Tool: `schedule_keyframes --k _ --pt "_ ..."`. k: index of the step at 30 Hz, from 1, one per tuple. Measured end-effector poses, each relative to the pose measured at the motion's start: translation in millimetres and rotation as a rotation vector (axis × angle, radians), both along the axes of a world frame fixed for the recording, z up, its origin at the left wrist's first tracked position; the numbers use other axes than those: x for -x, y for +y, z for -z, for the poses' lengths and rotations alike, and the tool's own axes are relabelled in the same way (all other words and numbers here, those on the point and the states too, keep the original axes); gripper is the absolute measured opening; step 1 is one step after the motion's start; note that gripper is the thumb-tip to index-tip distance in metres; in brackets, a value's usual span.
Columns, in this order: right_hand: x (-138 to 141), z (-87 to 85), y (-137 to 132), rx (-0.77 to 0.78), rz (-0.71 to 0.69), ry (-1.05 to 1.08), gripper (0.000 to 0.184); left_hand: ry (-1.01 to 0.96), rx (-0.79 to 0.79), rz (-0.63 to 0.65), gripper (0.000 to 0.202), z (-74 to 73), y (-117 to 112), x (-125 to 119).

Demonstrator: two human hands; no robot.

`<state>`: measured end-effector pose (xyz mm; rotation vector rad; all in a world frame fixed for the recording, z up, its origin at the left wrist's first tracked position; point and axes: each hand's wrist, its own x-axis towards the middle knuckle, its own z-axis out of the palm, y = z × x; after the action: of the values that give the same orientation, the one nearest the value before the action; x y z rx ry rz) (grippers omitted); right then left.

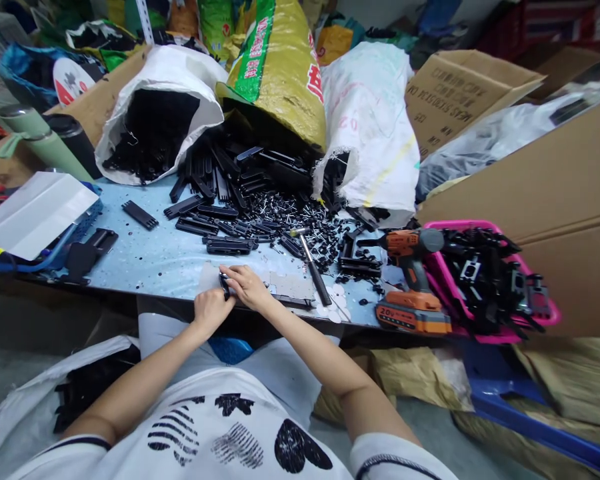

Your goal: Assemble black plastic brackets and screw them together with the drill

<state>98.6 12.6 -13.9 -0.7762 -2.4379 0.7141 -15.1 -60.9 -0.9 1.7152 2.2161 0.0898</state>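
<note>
Both hands meet at the near edge of the light blue table. My left hand is closed, with its fingers pinched on the end of a long black plastic strip that lies along the table edge. My right hand presses down on the same strip with curled fingers, right beside the left hand. A small black piece shows between the two hands. A hammer lies just right of my right hand.
A pile of black plastic parts and small screws covers the table's middle. White and yellow sacks stand behind. An orange cordless drill and a pink basket of black parts sit at the right. Cardboard boxes fill the right.
</note>
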Motion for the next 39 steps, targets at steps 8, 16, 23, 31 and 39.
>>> schedule_keyframes --k 8,16,23,31,39 --pt "4.0 1.8 -0.6 0.065 0.086 0.026 0.045 -0.007 -0.032 0.010 0.044 6.1 5.0 -3.2" --pt "2.7 6.2 -4.9 0.008 0.086 -0.002 0.047 -0.004 -0.027 0.032 0.043 8.8 2.3 -1.7" --pt "11.2 3.1 -7.2 -0.069 0.127 -0.221 0.046 0.036 -0.053 0.051 0.044 16.9 -2.4 5.4" --pt "-65.8 -6.4 -21.1 -0.295 0.212 -0.169 0.062 -0.009 -0.326 0.505 0.039 8.5 4.0 32.6" --pt "-138.9 -4.9 -13.2 -0.480 0.215 -0.373 0.050 0.121 -0.204 0.934 0.052 -15.2 52.9 11.1"
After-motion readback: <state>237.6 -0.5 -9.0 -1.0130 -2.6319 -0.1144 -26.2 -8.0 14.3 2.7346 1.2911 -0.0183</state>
